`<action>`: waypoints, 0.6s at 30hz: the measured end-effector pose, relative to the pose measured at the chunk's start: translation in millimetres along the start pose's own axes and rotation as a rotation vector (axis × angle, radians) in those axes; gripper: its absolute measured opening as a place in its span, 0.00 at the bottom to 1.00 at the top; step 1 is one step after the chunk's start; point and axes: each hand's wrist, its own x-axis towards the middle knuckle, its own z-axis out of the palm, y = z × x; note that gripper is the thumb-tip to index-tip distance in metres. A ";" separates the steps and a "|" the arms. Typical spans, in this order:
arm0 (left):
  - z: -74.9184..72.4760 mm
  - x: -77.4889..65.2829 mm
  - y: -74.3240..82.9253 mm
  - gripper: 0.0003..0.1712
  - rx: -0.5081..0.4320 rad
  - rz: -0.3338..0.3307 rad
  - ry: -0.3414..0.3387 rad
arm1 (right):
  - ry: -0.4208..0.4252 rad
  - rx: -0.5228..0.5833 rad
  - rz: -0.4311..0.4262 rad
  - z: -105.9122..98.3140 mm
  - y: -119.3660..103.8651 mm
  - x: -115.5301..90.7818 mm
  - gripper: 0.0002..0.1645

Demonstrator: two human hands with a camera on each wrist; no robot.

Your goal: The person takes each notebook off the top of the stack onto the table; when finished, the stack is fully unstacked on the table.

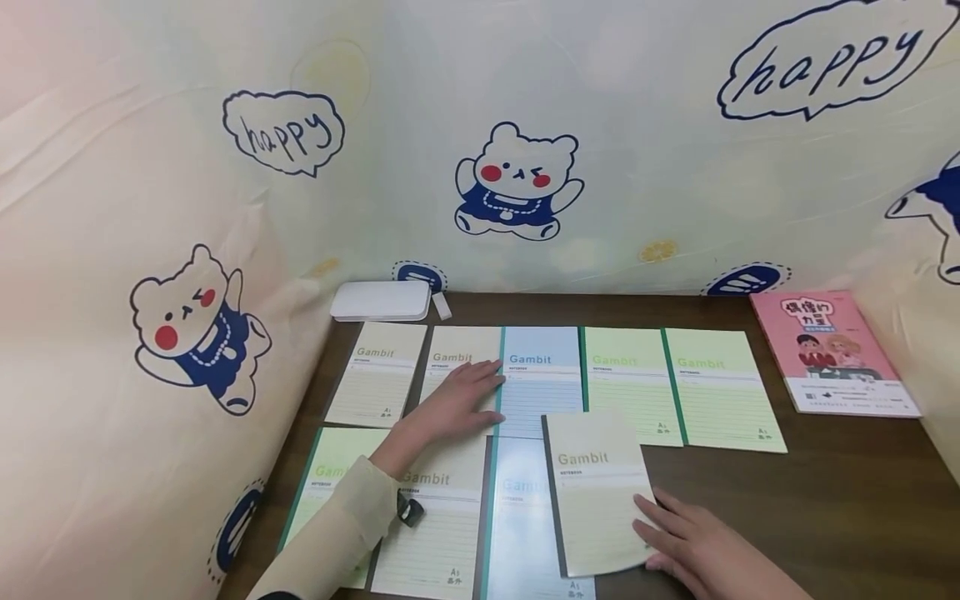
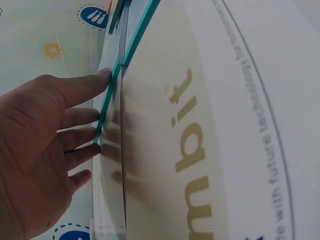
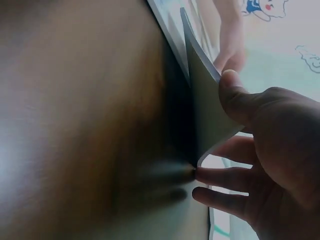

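My left hand (image 1: 453,400) lies over a cream notebook (image 1: 456,340) in the back row. Its fingers are extended, their tips at the teal spine of the blue notebook (image 1: 543,392) beside it. With thumb and fingers, my right hand (image 1: 708,546) pinches another cream notebook (image 1: 600,517) by its right edge. That notebook bends slightly, its left side raised over a second blue notebook (image 1: 517,533) in the front row. Its dark spine faces left. In the right wrist view, the thumb presses one face of the held notebook (image 3: 212,115).
Two green notebooks (image 1: 633,383) end the back row at right; a cream one (image 1: 375,375) starts it at left. Green (image 1: 330,454) and cream (image 1: 435,533) notebooks lie in front. A pink book (image 1: 832,350), white case (image 1: 381,300) and small white block (image 1: 442,306) sit farther back.
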 end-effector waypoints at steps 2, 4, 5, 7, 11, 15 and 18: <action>1.4 -0.7 -0.5 0.43 0.000 0.001 -0.002 | 0.038 -0.032 -0.034 9.8 6.6 -12.0 0.32; 2.0 -1.1 -0.6 0.45 0.003 -0.001 -0.005 | 0.113 -0.089 -0.102 20.9 15.5 -24.3 0.30; 2.1 -1.2 -0.5 0.46 0.004 -0.002 -0.007 | 0.164 -0.130 -0.147 26.2 19.8 -29.6 0.30; 2.1 -1.3 -0.5 0.50 0.004 -0.010 -0.009 | 0.244 -0.190 -0.229 34.6 27.0 -39.7 0.34; 1.7 -1.0 0.3 0.59 0.001 -0.038 -0.030 | 0.422 -0.325 -0.368 46.3 36.0 -55.1 0.42; 0.8 -1.5 2.1 0.64 -0.005 -0.061 -0.044 | 0.491 -0.342 -0.346 53.4 36.1 -66.2 0.43; -0.9 -1.9 3.0 0.63 -0.016 -0.066 -0.047 | 0.516 -0.329 -0.338 56.5 36.1 -66.5 0.40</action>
